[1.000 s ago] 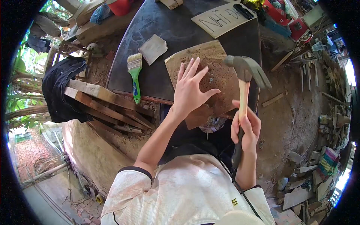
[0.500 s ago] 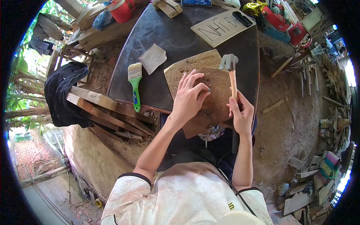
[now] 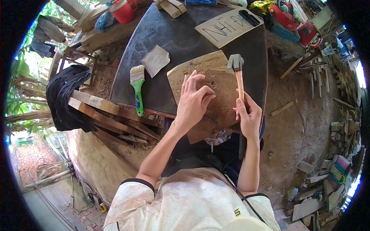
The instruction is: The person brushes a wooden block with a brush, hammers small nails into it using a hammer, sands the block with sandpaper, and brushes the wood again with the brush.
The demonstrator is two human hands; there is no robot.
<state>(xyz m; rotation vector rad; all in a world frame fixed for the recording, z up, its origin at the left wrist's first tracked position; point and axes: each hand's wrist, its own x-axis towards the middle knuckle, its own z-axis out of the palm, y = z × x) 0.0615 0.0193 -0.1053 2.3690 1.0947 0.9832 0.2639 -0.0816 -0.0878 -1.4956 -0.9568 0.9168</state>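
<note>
the left hand point(image 3: 191, 104) pinches a small piece point(image 3: 214, 93), too tiny to identify, over the pitted board point(image 3: 225, 106) at the counter's point(image 3: 181, 38) near edge. the right hand point(image 3: 250, 117) wraps the hammer point(image 3: 240, 82) mid-handle, metal head far, dark grip near. the hammer looks stiff and head-heavy, best held by that grip; the board seems rigid, its wood rough with punched dots, easiest steadied by its smoother left edge.

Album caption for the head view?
Left hand pinching a tiny object over a pitted board, right hand holding a hammer.
</note>
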